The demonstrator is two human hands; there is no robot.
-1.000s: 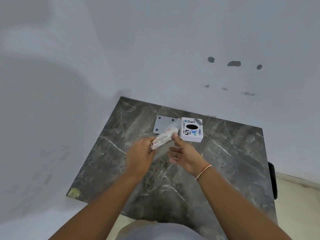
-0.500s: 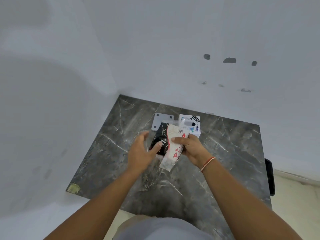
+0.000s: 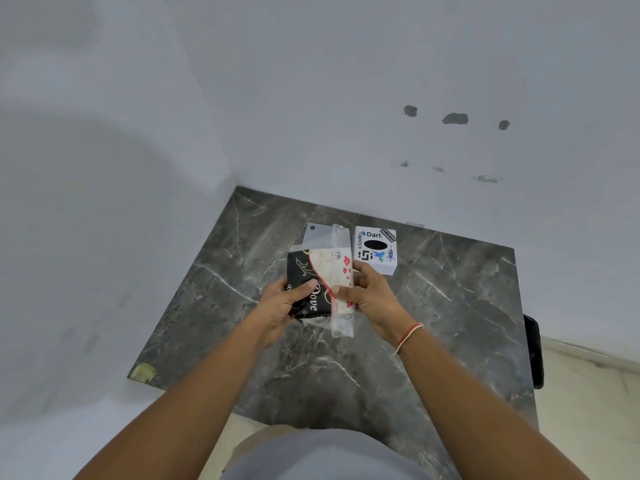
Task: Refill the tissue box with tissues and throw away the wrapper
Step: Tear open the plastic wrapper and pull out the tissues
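Observation:
A wrapped tissue pack (image 3: pixel 320 282), black and cream with red marks and clear plastic ends, is held flat above the dark marble table (image 3: pixel 433 306). My left hand (image 3: pixel 282 306) grips its left side, thumb on top. My right hand (image 3: pixel 372 296) grips its right side. Just behind the pack, to the right, the white tissue box (image 3: pixel 375 250) stands on the table; it has stickers and a black oval opening on top. The grey lid plate (image 3: pixel 317 235) lies left of the box, partly hidden by the pack.
White walls close in on the table at the back and the left. A small yellowish sticker (image 3: pixel 143 372) marks the table's front left corner. A black object (image 3: pixel 533 351) sits past the right edge, above pale floor.
The pack was lifted off the table beside the box and turned face up. My left hand, open half a second ago, has closed on its left side; both hands now hold it.

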